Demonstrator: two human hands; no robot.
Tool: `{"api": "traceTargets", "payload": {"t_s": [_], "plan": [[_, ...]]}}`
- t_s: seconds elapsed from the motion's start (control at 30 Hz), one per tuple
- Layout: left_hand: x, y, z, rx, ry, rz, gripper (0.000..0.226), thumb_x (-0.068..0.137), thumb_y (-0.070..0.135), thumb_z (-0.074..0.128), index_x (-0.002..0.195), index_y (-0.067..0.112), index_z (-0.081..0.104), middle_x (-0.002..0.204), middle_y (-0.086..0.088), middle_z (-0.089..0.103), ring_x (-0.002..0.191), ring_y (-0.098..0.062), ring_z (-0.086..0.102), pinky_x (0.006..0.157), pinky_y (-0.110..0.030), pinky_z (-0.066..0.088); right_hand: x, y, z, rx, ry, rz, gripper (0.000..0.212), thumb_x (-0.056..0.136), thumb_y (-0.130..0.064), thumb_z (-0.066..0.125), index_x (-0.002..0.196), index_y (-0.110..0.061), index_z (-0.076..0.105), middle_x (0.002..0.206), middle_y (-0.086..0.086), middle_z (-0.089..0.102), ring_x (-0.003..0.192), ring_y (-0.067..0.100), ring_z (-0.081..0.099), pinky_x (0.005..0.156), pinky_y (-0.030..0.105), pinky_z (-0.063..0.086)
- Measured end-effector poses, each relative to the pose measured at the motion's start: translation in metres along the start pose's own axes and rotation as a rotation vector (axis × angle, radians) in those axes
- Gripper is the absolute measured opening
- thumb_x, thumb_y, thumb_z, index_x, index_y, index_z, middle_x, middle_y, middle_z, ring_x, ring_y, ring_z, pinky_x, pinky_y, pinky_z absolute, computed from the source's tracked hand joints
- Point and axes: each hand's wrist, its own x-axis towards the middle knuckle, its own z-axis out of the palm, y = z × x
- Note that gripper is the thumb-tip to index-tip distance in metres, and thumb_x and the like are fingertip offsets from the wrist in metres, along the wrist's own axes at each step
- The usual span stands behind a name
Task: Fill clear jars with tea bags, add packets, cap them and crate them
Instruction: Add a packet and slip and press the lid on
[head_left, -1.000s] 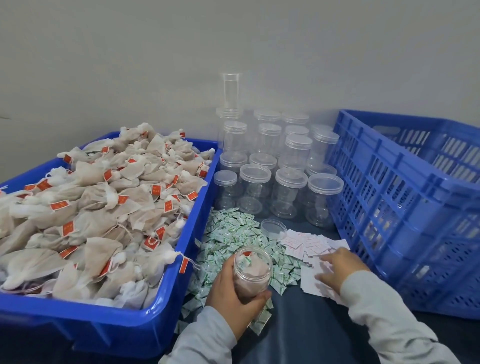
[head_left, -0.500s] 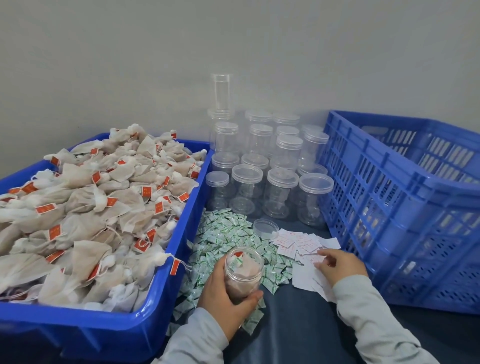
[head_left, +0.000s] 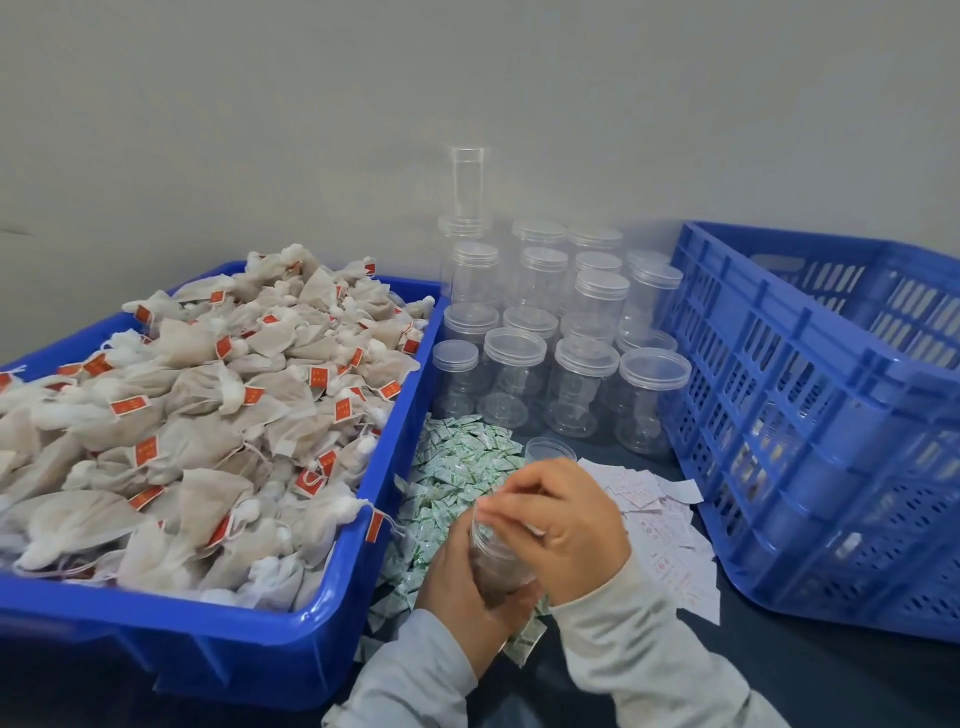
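Grey wall backs a dark tabletop (head_left: 810, 670); blue bin of tea bags (head_left: 197, 426) lies left of the hands, empty blue crate (head_left: 810, 415) right, capped empty jars (head_left: 561, 332) beyond. Since a second ago the right hand (head_left: 566, 525) has left the white slips (head_left: 670, 535) and now hovers over the open jar (head_left: 496, 558), fingertips pinching something pale, probably a slip, so judged: insert step under way, loose lid (head_left: 549, 448) next. Left hand (head_left: 462, 587) grips the jar's side; jar upright, mouth up, long axis near vertical, tilted slightly.
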Motion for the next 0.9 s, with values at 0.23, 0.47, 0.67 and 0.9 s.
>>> {"api": "traceTargets", "payload": {"t_s": [0.23,0.47,0.67,0.9], "plan": [[0.002,-0.003,0.001,-0.059,-0.039,-0.033,0.089,0.047,0.037,0.069,0.131,0.027,0.039,0.114,-0.002,0.061,0.101,-0.016,0.063,0.087,-0.039,0.052,-0.023,0.003,-0.006,-0.137,-0.287,0.014,0.031,0.08,-0.04,0.056,0.076,-0.016,0.076,0.08,-0.001,0.069,0.071,0.018,0.066,0.07,0.028,0.053],[0.001,-0.002,0.0,-0.047,-0.011,0.008,0.073,0.048,0.043,0.064,0.112,0.061,0.035,0.111,0.012,0.061,0.101,-0.006,0.061,0.088,-0.029,0.051,-0.023,-0.004,-0.014,-0.305,-0.485,0.011,0.02,0.059,-0.04,0.068,0.07,-0.023,0.071,0.082,-0.009,0.068,0.073,0.013,0.066,0.075,0.028,0.052],[0.001,0.003,-0.002,-0.108,-0.029,0.017,0.078,0.039,0.038,0.069,0.107,0.064,0.041,0.106,0.023,0.062,0.099,0.0,0.062,0.085,-0.026,0.051,-0.004,-0.015,-0.021,-0.44,-0.667,0.038,0.018,0.063,-0.044,0.074,0.073,-0.03,0.074,0.086,-0.01,0.066,0.075,0.015,0.064,0.073,0.033,0.056],[-0.009,0.009,-0.007,-0.145,0.057,0.11,0.092,0.052,0.06,0.074,0.127,0.051,0.022,0.119,0.033,0.04,0.101,0.008,0.049,0.075,-0.017,0.044,0.019,-0.012,-0.069,-0.148,-0.569,0.232,0.021,0.09,-0.024,0.058,0.105,-0.016,0.072,0.117,0.001,0.053,0.106,0.023,0.053,0.096,0.034,0.04]]}}
